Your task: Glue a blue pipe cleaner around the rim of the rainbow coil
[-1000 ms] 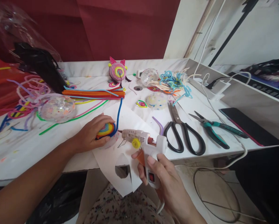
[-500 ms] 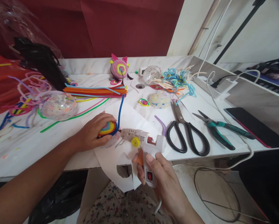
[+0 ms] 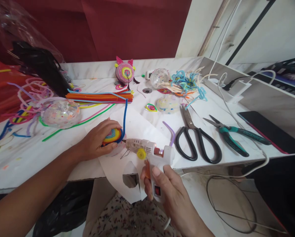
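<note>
Near the front edge of the bench (image 3: 38,149), the left hand (image 3: 96,139) cups the rainbow coil (image 3: 114,135) from its left; the right hand (image 3: 170,187) grips a glue gun (image 3: 158,164), nozzle (image 3: 124,141) at the coil's right.

Dark phone (image 3: 263,131) beside teal-handled pliers (image 3: 228,136), pink eared ornament (image 3: 125,73), maroon backdrop (image 3: 135,29)

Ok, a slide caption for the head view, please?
Left hand holds a rainbow pipe-cleaner coil; right hand points a glue gun at its blue edge.
</note>
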Action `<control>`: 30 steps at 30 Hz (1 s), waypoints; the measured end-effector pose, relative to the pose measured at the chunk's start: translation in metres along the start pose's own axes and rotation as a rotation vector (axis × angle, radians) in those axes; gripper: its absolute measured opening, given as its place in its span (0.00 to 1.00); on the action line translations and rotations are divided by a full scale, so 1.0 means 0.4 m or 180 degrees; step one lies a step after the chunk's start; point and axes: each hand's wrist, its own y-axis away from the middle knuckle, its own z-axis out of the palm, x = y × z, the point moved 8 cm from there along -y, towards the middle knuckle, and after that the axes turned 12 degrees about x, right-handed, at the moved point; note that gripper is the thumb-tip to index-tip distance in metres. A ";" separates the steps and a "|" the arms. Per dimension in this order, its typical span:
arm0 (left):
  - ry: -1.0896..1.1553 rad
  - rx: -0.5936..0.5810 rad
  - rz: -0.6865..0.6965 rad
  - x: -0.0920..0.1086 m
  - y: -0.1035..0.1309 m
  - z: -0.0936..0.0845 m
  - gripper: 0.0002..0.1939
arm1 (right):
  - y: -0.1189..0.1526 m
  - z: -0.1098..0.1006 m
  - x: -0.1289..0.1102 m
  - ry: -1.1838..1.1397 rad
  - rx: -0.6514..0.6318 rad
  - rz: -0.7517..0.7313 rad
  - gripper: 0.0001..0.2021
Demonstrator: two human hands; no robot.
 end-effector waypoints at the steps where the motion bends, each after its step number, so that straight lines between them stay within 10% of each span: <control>1: 0.0009 -0.0007 0.0004 0.001 0.000 0.000 0.29 | 0.003 0.000 -0.001 0.0040 0.0026 0.0031 0.30; 30: 0.0050 0.0021 0.0373 0.042 0.001 -0.012 0.23 | -0.009 -0.008 -0.006 0.0061 0.0100 0.0050 0.29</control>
